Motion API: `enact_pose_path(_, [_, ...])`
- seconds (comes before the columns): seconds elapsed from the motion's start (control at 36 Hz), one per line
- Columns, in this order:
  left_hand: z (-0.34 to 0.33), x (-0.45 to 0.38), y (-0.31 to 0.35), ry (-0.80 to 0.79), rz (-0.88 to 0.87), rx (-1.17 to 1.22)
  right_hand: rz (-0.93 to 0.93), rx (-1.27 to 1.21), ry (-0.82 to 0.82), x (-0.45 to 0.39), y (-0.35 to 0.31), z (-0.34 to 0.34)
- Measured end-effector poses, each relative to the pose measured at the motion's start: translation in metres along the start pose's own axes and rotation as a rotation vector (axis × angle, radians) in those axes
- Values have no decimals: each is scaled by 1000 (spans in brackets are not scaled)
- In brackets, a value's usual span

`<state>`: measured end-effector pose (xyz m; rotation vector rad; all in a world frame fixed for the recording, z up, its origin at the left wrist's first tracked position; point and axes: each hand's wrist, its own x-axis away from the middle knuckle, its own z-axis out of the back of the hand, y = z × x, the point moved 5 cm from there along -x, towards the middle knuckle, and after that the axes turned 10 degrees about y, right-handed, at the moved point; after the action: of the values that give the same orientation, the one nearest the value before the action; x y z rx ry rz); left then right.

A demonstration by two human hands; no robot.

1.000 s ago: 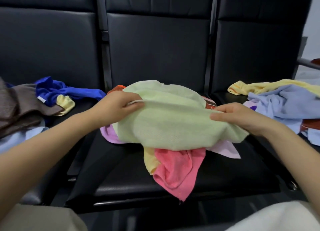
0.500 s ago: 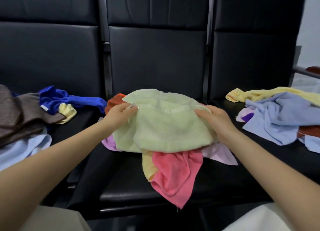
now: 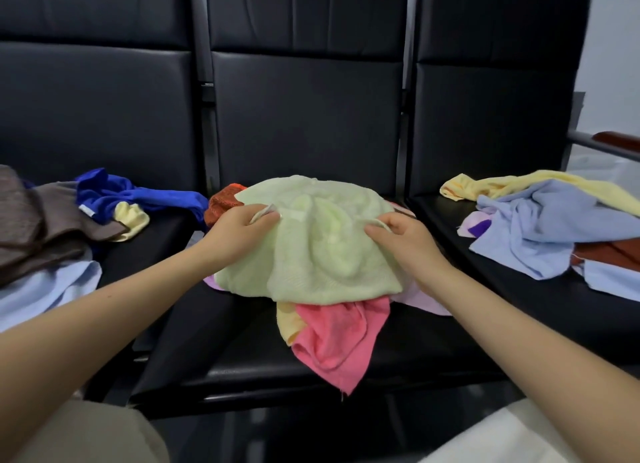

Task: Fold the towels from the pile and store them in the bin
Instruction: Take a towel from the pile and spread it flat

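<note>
A pale green towel [image 3: 318, 254] lies bunched on top of the pile on the middle black seat. My left hand [image 3: 239, 230] pinches its edge on the left side. My right hand [image 3: 405, 240] pinches its edge on the right, close to the middle. Under it lie a pink towel [image 3: 339, 338] hanging over the seat front, a yellow one [image 3: 287, 324], a lilac one [image 3: 426, 299] and an orange-red one [image 3: 221, 202]. No bin is in view.
On the left seat lie brown [image 3: 38, 227], blue [image 3: 138, 195], yellow and light blue [image 3: 45, 292] towels. The right seat holds a heap with a yellow [image 3: 540, 185], a light blue [image 3: 540, 234] and a rust towel. Black seat backs [image 3: 304, 116] rise behind.
My two hands have come closer together on the green towel, the right one moving left toward the middle. The towel went from stretched out to bunched on the pile.
</note>
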<state>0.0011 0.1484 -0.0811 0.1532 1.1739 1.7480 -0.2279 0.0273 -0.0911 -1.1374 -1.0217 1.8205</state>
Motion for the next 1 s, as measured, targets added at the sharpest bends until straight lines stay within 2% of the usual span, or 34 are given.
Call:
enact_pose_path(0.08, [3,5,-1,-24,16,-22,-64,-45,43,3,3,1])
enact_pose_path(0.19, [5,11,2,-42,-7,-22,-362,-481,27,5,6,-1])
enact_pose_path(0.25, [4,14,4,-47,-24,-23,-428,-642,52,0,8,-1])
enact_pose_path(0.31, [4,15,5,-58,-41,-30,-431,-676,121,-2,11,3])
enact_pose_path(0.36, [5,16,5,-59,-40,-39,-352,-551,179,0,13,8])
enact_pose_path(0.5, [4,19,4,-73,-20,-51,20,-10,232,-3,6,10])
enact_pose_path(0.56, [4,19,5,-79,-23,-47,91,109,122,-5,2,4])
enact_pose_path(0.64, [4,18,6,-79,-30,-46,87,214,-20,-10,12,-2])
enact_pose_path(0.75, [5,16,2,-73,-6,-33,37,190,-56,-13,19,8])
enact_pose_path(0.86, [12,12,2,-55,17,-28,-145,-76,-33,-12,10,23])
enact_pose_path(0.94, [21,11,5,-44,25,-6,-103,-77,7,-10,-1,39])
enact_pose_path(1.0, [23,17,5,-102,41,41,-92,-42,-42,-4,-4,46])
